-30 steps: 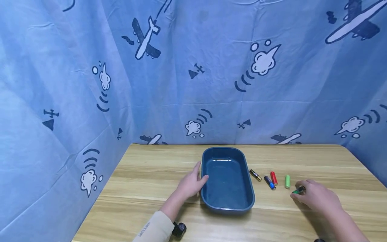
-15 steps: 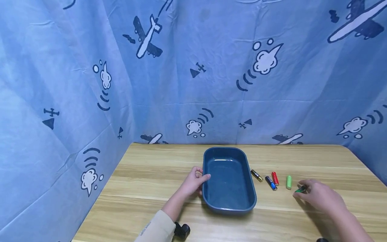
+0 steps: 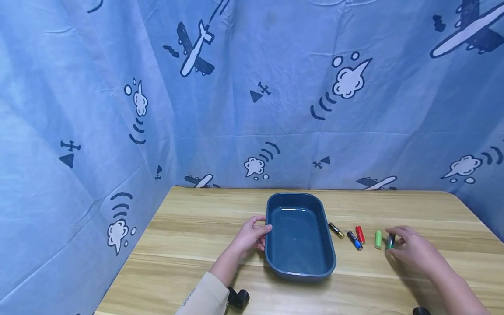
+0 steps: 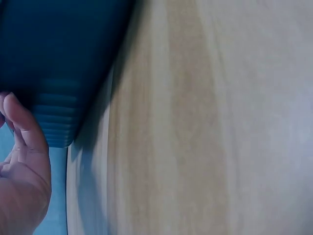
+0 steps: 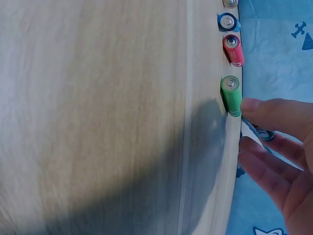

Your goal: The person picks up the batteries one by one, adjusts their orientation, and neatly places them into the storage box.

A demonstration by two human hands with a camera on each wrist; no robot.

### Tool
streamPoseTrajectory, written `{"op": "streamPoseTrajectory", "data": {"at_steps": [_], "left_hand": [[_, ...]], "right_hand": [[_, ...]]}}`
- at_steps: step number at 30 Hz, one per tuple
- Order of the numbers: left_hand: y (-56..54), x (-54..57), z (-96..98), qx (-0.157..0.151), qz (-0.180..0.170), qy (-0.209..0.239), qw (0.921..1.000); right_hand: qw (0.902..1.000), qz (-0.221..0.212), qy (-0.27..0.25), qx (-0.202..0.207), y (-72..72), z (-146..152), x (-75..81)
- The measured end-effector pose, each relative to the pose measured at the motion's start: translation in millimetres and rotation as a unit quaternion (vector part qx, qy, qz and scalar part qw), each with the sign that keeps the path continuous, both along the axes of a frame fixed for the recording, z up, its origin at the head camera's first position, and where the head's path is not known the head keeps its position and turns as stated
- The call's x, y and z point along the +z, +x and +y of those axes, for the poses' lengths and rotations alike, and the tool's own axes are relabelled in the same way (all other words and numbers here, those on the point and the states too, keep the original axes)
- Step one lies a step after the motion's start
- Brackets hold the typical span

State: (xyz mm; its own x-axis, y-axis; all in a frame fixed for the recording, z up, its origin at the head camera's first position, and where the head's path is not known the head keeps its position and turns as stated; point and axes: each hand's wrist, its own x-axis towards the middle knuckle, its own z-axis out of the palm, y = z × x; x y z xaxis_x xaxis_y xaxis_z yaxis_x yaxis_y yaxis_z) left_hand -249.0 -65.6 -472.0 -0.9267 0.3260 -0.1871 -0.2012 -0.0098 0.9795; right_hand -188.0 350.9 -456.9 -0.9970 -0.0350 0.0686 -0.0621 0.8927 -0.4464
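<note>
My left hand (image 3: 249, 237) grips the left wall of a dark blue rectangular basin (image 3: 300, 277), thumb at the rim and fingers curled outside. The left wrist view shows that hand (image 4: 27, 152) against the basin's ribbed outer side (image 4: 56, 110). Over at the right, my right hand (image 3: 411, 247) pinches a dark battery with a green end (image 3: 391, 241) between thumb and fingers. Mostly hidden behind the thumb in the right wrist view, this battery (image 5: 265, 133) shows only one end. A light green battery (image 3: 378, 240) lies just left of the right hand.
Between basin and right hand lie a black and gold battery (image 3: 336, 230), a blue and black battery (image 3: 355, 240) and a red battery (image 3: 360, 235) on the wooden table (image 3: 189, 227). A blue patterned curtain (image 3: 236, 109) hangs behind and at the left.
My left fingers, stretched along the basin's side a second ago, have curled against its wall. The battery in my right hand has turned from slanted to nearly lengthwise in the head view.
</note>
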Motion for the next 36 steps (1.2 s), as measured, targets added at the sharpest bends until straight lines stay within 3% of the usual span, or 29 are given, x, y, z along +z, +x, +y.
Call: {"op": "streamPoseTrajectory", "data": {"at_steps": [9,23,32,36], "left_hand": [[1.6,-1.3,0.9,0.009,0.002,0.010,0.9999],[-1.1,-5.3,1.0,0.010,0.008,0.014,0.9998],[2.0,-1.5,1.0,0.013,-0.001,0.012,0.9998],[-0.3,-4.8,2.0,0.015,-0.009,0.012,0.9998]], "right_hand": [[0.9993,0.033,-0.018,-0.004,-0.6,-5.4,3.6],[0.9914,0.053,-0.117,0.026,-0.1,-12.2,6.7],[0.9857,0.020,-0.166,0.018,-2.4,-21.7,15.6],[0.9742,0.005,-0.224,0.022,-5.3,-26.6,19.1]]}}
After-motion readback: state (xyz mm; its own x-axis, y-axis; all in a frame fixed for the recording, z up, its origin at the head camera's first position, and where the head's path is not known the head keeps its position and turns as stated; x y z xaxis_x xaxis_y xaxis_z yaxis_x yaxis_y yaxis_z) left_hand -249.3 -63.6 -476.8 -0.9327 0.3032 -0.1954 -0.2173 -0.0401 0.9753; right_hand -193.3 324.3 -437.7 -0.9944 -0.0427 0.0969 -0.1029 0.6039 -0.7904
